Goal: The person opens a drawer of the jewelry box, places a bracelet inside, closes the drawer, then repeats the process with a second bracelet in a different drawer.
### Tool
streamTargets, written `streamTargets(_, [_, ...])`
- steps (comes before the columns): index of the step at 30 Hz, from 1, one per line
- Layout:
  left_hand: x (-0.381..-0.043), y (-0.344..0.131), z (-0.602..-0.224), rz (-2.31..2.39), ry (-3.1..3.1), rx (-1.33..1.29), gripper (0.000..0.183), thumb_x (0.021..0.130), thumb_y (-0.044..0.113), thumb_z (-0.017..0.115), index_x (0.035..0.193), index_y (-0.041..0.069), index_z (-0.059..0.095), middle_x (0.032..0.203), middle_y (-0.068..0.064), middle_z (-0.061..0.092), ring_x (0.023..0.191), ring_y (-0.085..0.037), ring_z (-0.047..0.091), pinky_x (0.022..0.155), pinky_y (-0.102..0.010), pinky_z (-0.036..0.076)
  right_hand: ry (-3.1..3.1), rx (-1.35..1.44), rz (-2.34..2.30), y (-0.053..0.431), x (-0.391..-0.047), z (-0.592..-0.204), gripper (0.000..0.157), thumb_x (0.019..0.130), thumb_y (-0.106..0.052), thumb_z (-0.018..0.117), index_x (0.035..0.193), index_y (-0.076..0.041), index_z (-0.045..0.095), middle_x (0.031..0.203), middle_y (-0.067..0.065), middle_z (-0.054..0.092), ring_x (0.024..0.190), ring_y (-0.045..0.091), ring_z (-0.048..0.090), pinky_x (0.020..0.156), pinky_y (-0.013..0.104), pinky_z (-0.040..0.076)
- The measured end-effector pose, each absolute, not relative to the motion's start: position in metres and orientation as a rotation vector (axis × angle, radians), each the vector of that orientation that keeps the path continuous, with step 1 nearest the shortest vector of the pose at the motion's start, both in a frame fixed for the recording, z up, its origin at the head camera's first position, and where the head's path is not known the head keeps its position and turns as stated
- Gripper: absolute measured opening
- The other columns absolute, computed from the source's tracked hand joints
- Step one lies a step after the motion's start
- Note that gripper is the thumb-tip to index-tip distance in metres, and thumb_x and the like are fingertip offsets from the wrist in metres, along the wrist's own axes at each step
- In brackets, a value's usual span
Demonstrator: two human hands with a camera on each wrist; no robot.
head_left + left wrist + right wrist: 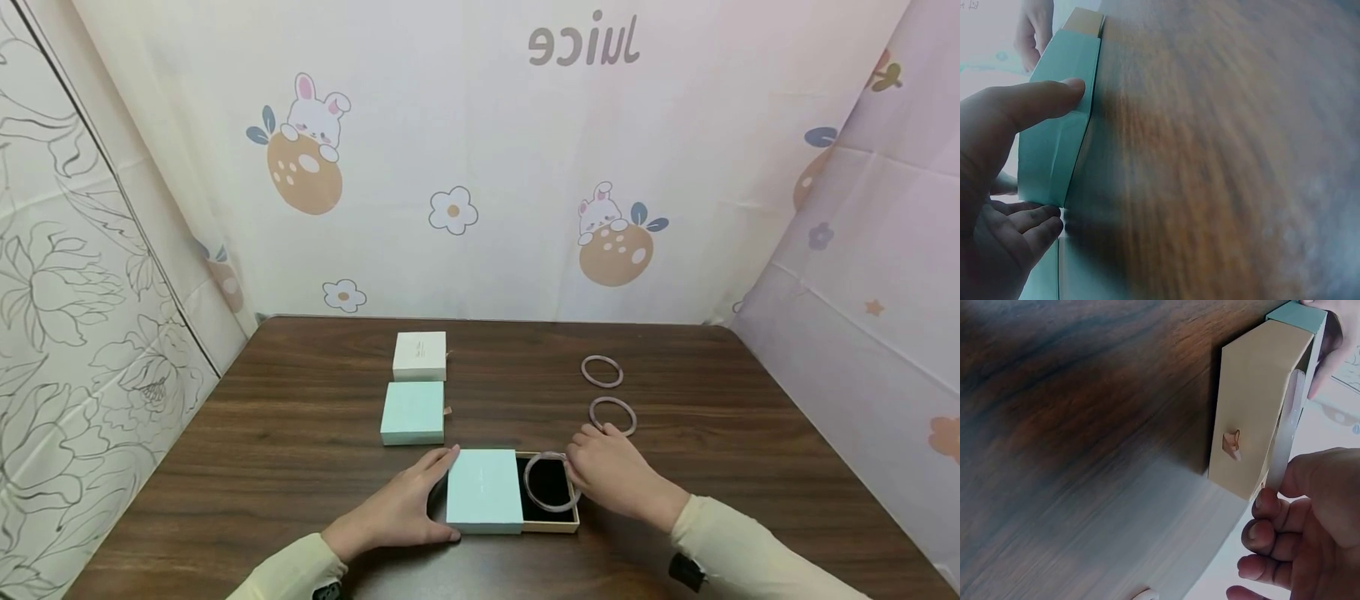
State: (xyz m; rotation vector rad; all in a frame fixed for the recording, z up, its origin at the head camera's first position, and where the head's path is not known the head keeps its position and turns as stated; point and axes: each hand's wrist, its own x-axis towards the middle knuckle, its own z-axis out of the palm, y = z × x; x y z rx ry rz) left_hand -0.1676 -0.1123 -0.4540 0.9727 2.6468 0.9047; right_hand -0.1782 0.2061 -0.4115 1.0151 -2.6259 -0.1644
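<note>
I see the box [484, 490] at the bottom centre of the head view, its drawer [550, 527] out to the right; the left hand [405, 504] grips the box's left end, thumb and fingers spread to its near and far corners; the right hand [618, 475] pinches a bangle [528, 485] between thumb and index finger, over the drawer; I cannot tell whether it touches the lining; two more bangles [611, 399] lie right of centre; left of centre, a closed green box [413, 412] and a white box [419, 354] sit on the table [300, 417].
</note>
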Motion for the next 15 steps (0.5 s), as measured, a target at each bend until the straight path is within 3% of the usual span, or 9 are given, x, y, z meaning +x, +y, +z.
streamTargets(15, [-0.168,-0.112,-0.453,0.908,2.659,0.97,0.103,0.074,0.039,0.081,0.151,0.004,0.022,0.145,-0.008,0.035,0.123,-0.025,0.045,0.095,-0.04,0.042,-2.62,1.033,-0.174,0.192,-0.178,-0.411,0.024,0.085,-0.018,0.063,0.063,-0.013,0.057,0.065,-0.003,0.052,0.068,0.017,0.046,0.063,0.036,0.036])
